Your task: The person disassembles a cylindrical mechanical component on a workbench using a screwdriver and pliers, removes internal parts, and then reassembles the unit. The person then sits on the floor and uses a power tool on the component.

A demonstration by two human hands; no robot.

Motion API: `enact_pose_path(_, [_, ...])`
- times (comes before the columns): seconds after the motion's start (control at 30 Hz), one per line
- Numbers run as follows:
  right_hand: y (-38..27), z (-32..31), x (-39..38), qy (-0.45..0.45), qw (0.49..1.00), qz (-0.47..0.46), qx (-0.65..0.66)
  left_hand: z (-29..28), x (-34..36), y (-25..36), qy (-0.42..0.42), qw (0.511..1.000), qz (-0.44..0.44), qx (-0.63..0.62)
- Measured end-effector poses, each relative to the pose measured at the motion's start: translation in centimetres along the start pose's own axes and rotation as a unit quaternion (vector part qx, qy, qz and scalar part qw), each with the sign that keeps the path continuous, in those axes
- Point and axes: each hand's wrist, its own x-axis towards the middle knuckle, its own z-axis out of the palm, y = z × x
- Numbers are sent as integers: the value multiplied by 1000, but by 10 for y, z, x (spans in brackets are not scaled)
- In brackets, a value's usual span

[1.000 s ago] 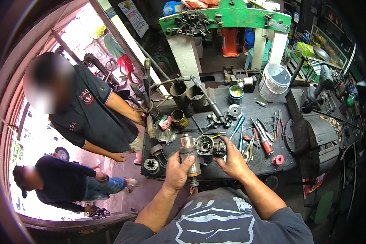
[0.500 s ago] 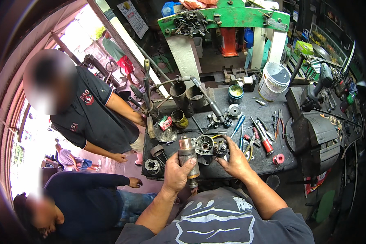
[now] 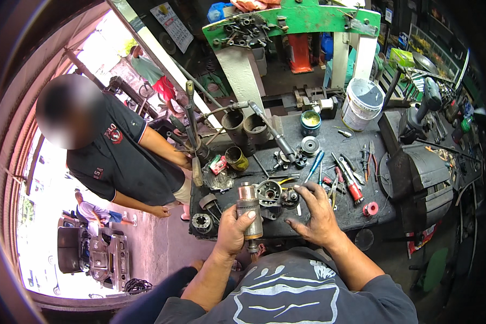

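In the head view, the person's left hand (image 3: pixel 230 231) is closed around a metal cylinder with a copper-coloured top (image 3: pixel 249 210), holding it roughly upright at the near edge of the dark workbench (image 3: pixel 362 143). Just right of the cylinder sits a round, open metal housing (image 3: pixel 269 193), with a dark cylindrical part (image 3: pixel 289 198) beside it. The right hand (image 3: pixel 318 216) is spread, thumb well apart from the fingers, next to that dark part; whether its fingertips touch it cannot be told. Farther right lie a red-handled tool (image 3: pixel 355 193), pliers (image 3: pixel 373 162) and a red spool (image 3: pixel 370 209). A white bucket (image 3: pixel 356 117) stands toward the back. A co-worker in a dark shirt (image 3: pixel 129 162) stands left of the bench.
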Motion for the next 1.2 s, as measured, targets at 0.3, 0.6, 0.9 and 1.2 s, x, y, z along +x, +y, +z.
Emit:
enact_pose_path(0.3, [-48,-19,25,-144,988,-37,35,-6,-2,8,-66,997,-33,-19])
enact_pose_path(0.6, [-49,-9,25,-205,979,-2,26,-5,-11,17,-41,984,-23,173])
enact_pose_path(0.9, [-44,-6,17,-224,974,8,28,-5,-11,19,-42,982,-50,175])
enact_pose_path(1.2, [-46,-7,13,-228,973,11,27,-6,-14,18,-77,988,-68,114])
